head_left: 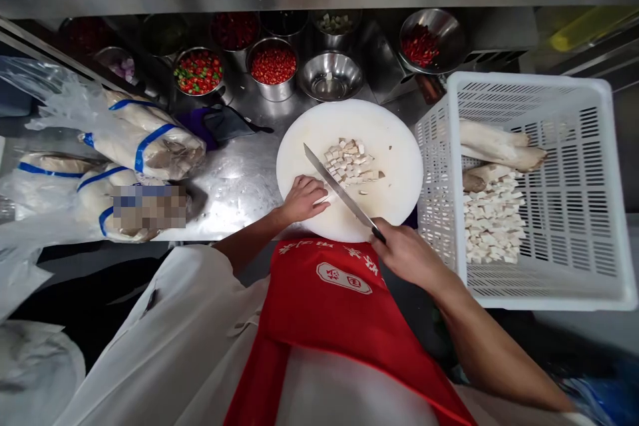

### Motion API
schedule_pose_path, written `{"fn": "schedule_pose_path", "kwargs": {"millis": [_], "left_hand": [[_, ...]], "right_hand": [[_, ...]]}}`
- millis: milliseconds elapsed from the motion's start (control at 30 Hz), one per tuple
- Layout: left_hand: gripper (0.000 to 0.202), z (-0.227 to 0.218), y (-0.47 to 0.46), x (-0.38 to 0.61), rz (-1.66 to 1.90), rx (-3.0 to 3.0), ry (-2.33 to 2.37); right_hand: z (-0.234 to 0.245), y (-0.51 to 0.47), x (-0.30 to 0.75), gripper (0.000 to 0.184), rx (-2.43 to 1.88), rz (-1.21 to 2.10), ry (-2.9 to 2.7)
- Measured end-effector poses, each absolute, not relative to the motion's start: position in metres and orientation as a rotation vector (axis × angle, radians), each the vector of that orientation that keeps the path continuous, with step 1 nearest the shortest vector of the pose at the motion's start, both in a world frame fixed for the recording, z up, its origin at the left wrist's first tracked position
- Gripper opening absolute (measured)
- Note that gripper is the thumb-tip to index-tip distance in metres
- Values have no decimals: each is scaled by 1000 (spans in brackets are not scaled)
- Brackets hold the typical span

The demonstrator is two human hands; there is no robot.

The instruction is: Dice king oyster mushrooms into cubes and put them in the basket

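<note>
My right hand is closed round the handle of a long knife, whose blade lies slantwise across a round white cutting board. A heap of small pale mushroom cubes sits on the board just beyond the blade. My left hand rests on the board's near left edge, fingers curled with their tips beside the blade; I cannot make out anything under them.
A white slotted basket at right holds whole king oyster mushrooms and more cubes. Bagged mushrooms lie at left on the steel counter. Steel bowls of chopped red chillies stand at the back under a shelf.
</note>
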State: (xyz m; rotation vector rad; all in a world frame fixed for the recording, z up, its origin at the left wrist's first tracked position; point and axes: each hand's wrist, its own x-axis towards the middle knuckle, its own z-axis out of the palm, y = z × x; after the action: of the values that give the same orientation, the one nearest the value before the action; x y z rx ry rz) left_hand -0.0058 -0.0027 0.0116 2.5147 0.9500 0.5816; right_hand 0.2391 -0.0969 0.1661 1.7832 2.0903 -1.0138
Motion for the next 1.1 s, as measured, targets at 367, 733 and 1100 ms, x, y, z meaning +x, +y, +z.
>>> {"fn": "schedule_pose_path", "kwargs": {"millis": [367, 733, 1100], "left_hand": [[27, 10, -8, -11, 607, 2500, 940], [24, 9, -13, -14, 565, 2423, 1001], [21, 6, -20, -27, 624, 2408, 971]], "right_hand": [[133, -79, 206, 23, 1841, -1001, 2068], [137, -89, 204, 21, 1742, -1018, 2008], [175, -110, 220, 24, 1708, -1090, 2052]]}}
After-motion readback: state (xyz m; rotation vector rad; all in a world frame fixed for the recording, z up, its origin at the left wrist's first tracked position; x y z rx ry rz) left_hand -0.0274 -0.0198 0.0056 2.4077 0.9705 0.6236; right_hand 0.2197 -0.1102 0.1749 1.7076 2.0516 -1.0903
